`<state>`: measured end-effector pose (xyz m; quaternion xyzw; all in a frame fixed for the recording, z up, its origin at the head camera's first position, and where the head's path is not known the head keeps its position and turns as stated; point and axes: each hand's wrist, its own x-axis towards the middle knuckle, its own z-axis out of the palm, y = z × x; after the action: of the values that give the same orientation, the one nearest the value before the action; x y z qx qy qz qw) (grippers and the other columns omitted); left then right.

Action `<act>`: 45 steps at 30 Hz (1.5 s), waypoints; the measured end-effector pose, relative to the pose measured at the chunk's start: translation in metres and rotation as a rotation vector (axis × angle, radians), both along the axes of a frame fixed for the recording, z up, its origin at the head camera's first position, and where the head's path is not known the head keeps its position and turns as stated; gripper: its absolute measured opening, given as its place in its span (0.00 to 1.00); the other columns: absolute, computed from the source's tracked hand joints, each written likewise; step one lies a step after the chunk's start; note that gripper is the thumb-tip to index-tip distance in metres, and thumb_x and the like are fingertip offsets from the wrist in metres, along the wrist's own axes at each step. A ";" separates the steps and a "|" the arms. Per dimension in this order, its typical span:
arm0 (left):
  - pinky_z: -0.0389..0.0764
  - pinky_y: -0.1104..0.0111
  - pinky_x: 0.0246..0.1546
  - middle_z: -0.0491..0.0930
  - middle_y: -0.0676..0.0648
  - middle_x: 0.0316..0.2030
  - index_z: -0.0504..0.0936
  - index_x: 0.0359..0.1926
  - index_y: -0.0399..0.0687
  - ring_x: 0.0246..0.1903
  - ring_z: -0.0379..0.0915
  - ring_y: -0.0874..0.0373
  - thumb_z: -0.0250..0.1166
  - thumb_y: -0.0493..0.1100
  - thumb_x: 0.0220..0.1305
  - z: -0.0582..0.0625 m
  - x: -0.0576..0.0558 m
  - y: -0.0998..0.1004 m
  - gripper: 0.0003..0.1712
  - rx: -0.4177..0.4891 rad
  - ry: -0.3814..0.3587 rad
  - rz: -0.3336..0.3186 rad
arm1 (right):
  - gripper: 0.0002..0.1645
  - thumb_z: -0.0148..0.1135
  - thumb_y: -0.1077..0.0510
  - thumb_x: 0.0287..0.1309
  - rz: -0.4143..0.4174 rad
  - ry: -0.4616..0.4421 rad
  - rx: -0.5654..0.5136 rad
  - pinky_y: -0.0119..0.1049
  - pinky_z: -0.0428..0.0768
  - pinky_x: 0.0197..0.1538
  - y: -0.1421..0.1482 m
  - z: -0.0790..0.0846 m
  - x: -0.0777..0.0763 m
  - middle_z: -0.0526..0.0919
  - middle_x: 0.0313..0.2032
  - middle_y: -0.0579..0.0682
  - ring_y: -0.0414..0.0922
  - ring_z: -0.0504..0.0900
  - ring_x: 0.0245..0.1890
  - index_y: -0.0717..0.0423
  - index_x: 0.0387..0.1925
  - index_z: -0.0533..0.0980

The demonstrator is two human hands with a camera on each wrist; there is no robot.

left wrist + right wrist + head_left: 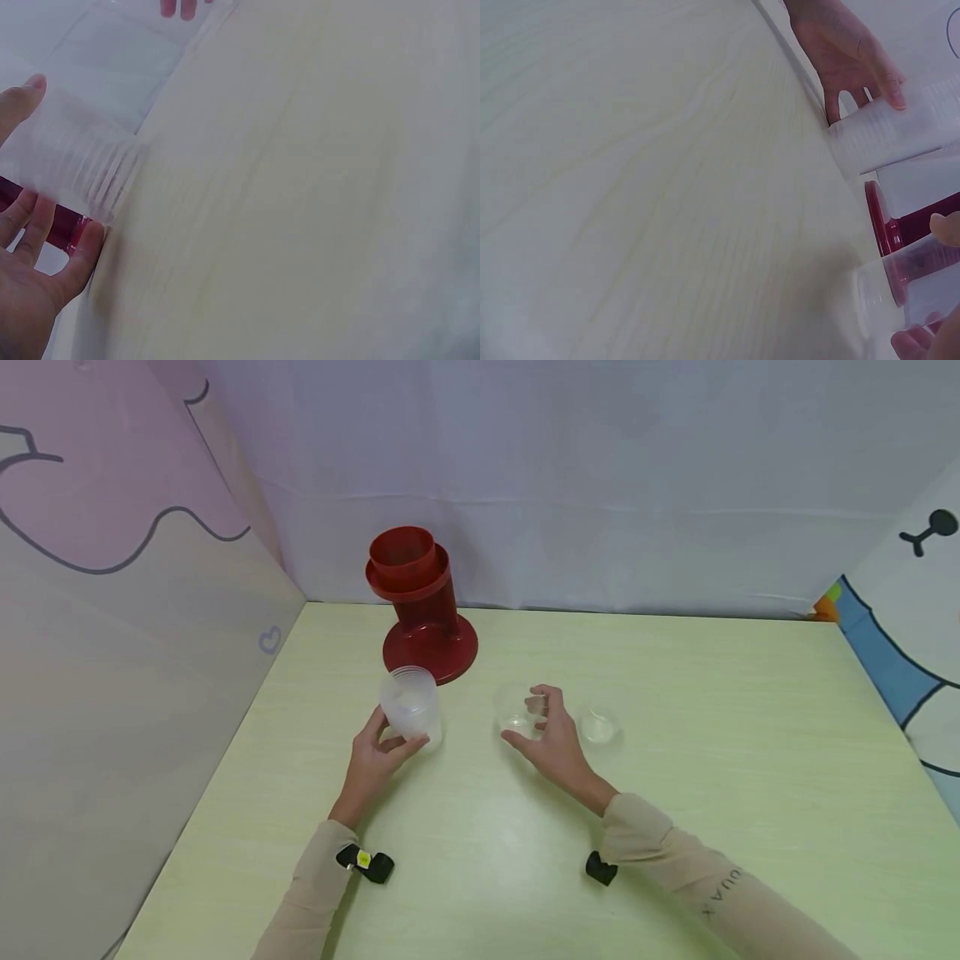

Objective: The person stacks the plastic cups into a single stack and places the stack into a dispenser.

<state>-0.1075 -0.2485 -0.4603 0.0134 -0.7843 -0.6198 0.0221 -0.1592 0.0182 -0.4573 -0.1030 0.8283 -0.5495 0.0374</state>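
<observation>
My left hand [375, 762] grips a stack of nested clear plastic cups [410, 700] on the left of the table, thumb on the near side. In the left wrist view the ridged walls of this stack [82, 157] show between thumb and fingers. To the right, my right hand [561, 747] holds a single clear plastic cup [516, 720], its fingers curled about one side and the thumb on the other. That cup [874, 296] stands with its end at the tabletop in the right wrist view. Just right of this hand is another clear cup [600, 725].
Behind the stack stands a red holder [431, 647] with a round base and a wide cup-like top. The pale wood-grain table [480, 860] ends at a light cloth backdrop [570, 485], with printed panels at both sides.
</observation>
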 end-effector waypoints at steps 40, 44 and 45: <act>0.78 0.68 0.48 0.67 0.47 0.60 0.61 0.68 0.54 0.53 0.70 0.47 0.71 0.42 0.55 0.002 0.001 0.000 0.42 -0.012 -0.009 -0.002 | 0.38 0.71 0.63 0.49 0.106 0.130 -0.112 0.52 0.75 0.53 -0.010 0.082 0.012 0.75 0.50 0.59 0.57 0.74 0.51 0.61 0.60 0.64; 0.78 0.68 0.47 0.67 0.46 0.60 0.61 0.69 0.55 0.52 0.71 0.46 0.71 0.42 0.55 0.001 0.000 0.000 0.43 -0.014 -0.005 -0.003 | 0.39 0.73 0.61 0.48 0.116 0.162 -0.136 0.49 0.76 0.51 -0.010 0.068 0.002 0.76 0.49 0.55 0.55 0.74 0.50 0.57 0.61 0.65; 0.78 0.67 0.47 0.67 0.46 0.60 0.61 0.69 0.55 0.52 0.71 0.46 0.71 0.42 0.55 0.000 0.000 0.000 0.43 -0.015 -0.004 -0.003 | 0.39 0.73 0.60 0.47 0.118 0.171 -0.140 0.49 0.76 0.51 -0.010 0.064 0.000 0.76 0.49 0.54 0.54 0.75 0.49 0.55 0.61 0.65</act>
<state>-0.1073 -0.2486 -0.4602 0.0131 -0.7890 -0.6140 0.0197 -0.1594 0.0080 -0.3932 -0.2004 0.7804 -0.5922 -0.0087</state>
